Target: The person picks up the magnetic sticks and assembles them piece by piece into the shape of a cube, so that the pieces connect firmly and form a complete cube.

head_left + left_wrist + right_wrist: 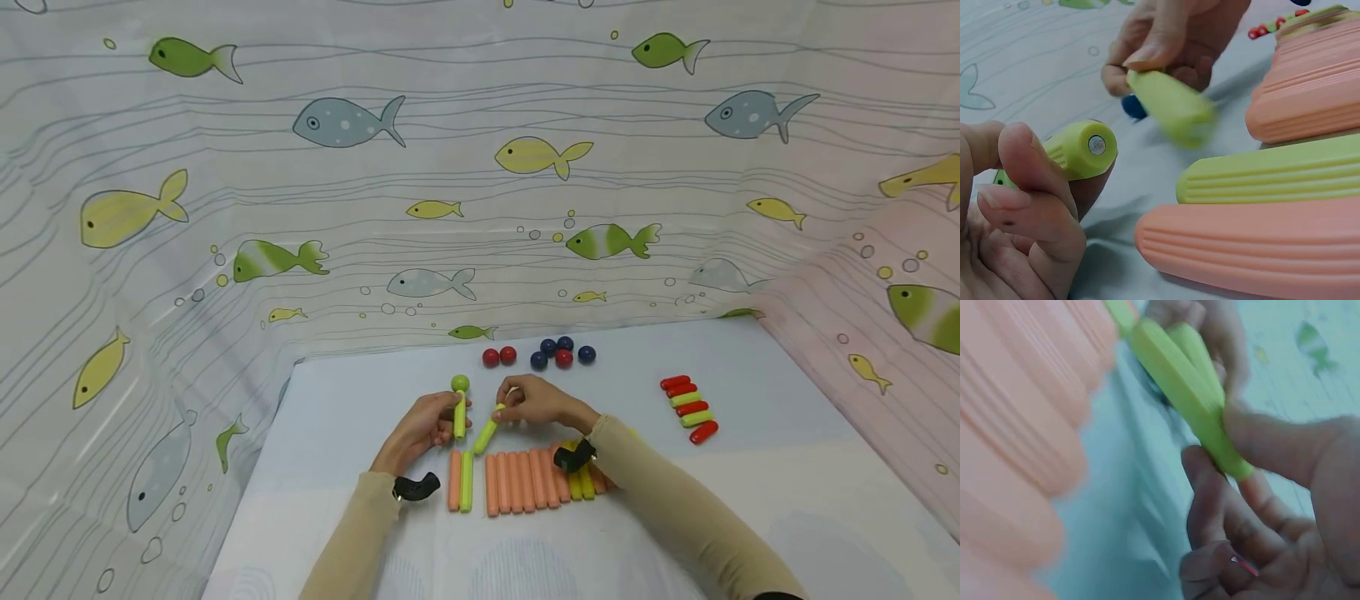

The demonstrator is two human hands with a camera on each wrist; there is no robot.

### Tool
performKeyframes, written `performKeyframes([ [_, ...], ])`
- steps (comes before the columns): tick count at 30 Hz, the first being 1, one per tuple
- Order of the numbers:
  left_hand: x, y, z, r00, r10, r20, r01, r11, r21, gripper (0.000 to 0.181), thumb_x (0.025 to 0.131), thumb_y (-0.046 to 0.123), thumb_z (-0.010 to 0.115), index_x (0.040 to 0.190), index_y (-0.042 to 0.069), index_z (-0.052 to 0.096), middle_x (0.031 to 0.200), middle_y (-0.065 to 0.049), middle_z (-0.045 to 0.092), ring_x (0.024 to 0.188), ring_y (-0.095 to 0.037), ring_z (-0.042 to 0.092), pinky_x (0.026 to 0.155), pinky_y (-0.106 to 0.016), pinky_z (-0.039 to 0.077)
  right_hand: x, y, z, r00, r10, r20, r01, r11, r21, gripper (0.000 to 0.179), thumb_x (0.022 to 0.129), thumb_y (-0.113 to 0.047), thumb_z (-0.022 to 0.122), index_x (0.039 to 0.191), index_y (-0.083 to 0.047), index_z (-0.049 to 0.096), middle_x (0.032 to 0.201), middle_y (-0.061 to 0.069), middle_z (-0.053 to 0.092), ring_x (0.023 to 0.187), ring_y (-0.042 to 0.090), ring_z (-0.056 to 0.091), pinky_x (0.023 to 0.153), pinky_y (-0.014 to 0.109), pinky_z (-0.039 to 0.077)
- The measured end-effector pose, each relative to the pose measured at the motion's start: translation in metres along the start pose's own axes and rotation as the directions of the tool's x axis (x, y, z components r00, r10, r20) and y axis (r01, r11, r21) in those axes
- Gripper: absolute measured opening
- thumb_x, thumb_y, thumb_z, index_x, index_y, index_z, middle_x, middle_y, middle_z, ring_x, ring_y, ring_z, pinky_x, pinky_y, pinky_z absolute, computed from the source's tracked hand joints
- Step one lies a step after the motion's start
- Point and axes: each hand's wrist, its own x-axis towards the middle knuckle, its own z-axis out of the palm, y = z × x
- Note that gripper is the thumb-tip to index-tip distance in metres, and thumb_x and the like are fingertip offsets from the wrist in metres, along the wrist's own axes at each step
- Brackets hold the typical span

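My left hand [423, 423] holds a light green magnetic rod [460, 423], with a green ball [460, 383] at its far end. In the left wrist view, a silver magnet disc [1097, 145] shows in the rod's near end. To the right, my right hand [536, 400] pinches a second green magnetic rod [485, 437] by its upper end, tilted and apart from the first in the head view. That second rod [1179, 387] crosses in front of the left hand's rod in the right wrist view. Below the hands lie an orange rod [454, 482] and a green rod [467, 482], side by side.
A row of several orange rods [517, 483] and some yellow rods [581, 483] lies near the right forearm, which partly covers it. Red balls [491, 357] and dark blue balls [538, 360] stand at the back. Short red and green rods [692, 408] lie at the right.
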Motion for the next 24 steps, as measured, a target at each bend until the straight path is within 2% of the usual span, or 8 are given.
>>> performKeyframes([
  [2, 0.0, 0.0, 0.001, 1.0, 0.001, 0.001, -0.001, 1.0, 0.006, 0.04, 0.111, 0.033, 0.054, 0.13, 0.0, 0.065, 0.086, -0.006, 0.076, 0.051, -0.003, 0.047, 0.046, -0.018, 0.036, -0.001, 0.005, -0.008, 0.993, 0.053, -0.107, -0.049, 0.998, 0.039, 0.031, 0.093, -0.034, 0.084, 0.103, -0.011, 0.066, 0.084, 0.005, 0.075, 0.071, 0.014, 0.06, 0.06, 0.026, 0.044],
  [4, -0.001, 0.001, 0.001, 1.0, -0.002, -0.001, 0.002, 1.0, 0.012, 0.039, 0.11, 0.033, 0.055, 0.129, 0.001, 0.066, 0.086, -0.006, 0.076, 0.051, -0.004, 0.047, 0.046, -0.019, 0.036, -0.001, 0.01, -0.014, 0.973, 0.115, -0.2, -0.096, 0.99, 0.102, 0.032, 0.093, -0.035, 0.083, 0.103, -0.01, 0.066, 0.085, 0.005, 0.077, 0.073, 0.015, 0.061, 0.061, 0.026, 0.045],
  [7, -0.001, 0.001, 0.002, 1.0, -0.006, -0.002, 0.006, 1.0, 0.021, 0.038, 0.11, 0.033, 0.055, 0.129, 0.002, 0.066, 0.087, -0.006, 0.076, 0.052, -0.004, 0.046, 0.046, -0.019, 0.036, -0.001, 0.016, -0.02, 0.943, 0.17, -0.285, -0.118, 0.974, 0.192, 0.032, 0.096, -0.032, 0.081, 0.113, -0.008, 0.068, 0.092, 0.006, 0.08, 0.076, 0.015, 0.065, 0.066, 0.026, 0.048],
  [10, -0.002, 0.001, 0.001, 1.0, -0.006, -0.003, 0.006, 1.0, 0.025, 0.038, 0.11, 0.033, 0.055, 0.13, 0.002, 0.066, 0.087, -0.006, 0.076, 0.051, -0.004, 0.046, 0.046, -0.019, 0.036, 0.0, 0.019, -0.019, 0.931, 0.197, -0.306, -0.119, 0.96, 0.254, 0.032, 0.098, -0.029, 0.079, 0.121, -0.008, 0.072, 0.098, 0.007, 0.081, 0.076, 0.014, 0.066, 0.068, 0.026, 0.049],
  [12, -0.002, 0.001, 0.001, 1.0, 0.002, -0.002, -0.002, 1.0, 0.03, 0.039, 0.11, 0.033, 0.055, 0.13, 0.002, 0.066, 0.086, -0.006, 0.076, 0.051, -0.004, 0.046, 0.046, -0.019, 0.036, 0.002, 0.018, -0.017, 0.928, 0.204, -0.312, -0.121, 0.956, 0.266, 0.03, 0.098, -0.029, 0.078, 0.12, -0.009, 0.076, 0.1, 0.007, 0.082, 0.075, 0.013, 0.065, 0.068, 0.025, 0.049],
  [16, -0.001, 0.0, 0.0, 1.0, 0.009, 0.002, -0.009, 1.0, 0.026, 0.04, 0.11, 0.034, 0.055, 0.13, 0.001, 0.065, 0.086, -0.006, 0.076, 0.051, -0.003, 0.046, 0.046, -0.018, 0.037, 0.007, 0.015, -0.012, 0.922, 0.208, -0.326, -0.123, 0.957, 0.263, 0.026, 0.1, -0.03, 0.076, 0.116, -0.009, 0.078, 0.1, 0.006, 0.082, 0.074, 0.01, 0.065, 0.067, 0.023, 0.048],
  [24, -0.001, -0.001, 0.001, 1.0, 0.013, -0.007, -0.012, 0.998, 0.054, 0.039, 0.11, 0.032, 0.054, 0.129, 0.0, 0.066, 0.086, -0.006, 0.077, 0.049, -0.004, 0.046, 0.044, -0.018, 0.038, 0.013, 0.013, -0.006, 0.918, 0.232, -0.322, -0.147, 0.952, 0.268, 0.027, 0.101, -0.03, 0.074, 0.118, -0.009, 0.076, 0.1, 0.004, 0.082, 0.079, 0.011, 0.068, 0.069, 0.024, 0.049],
])
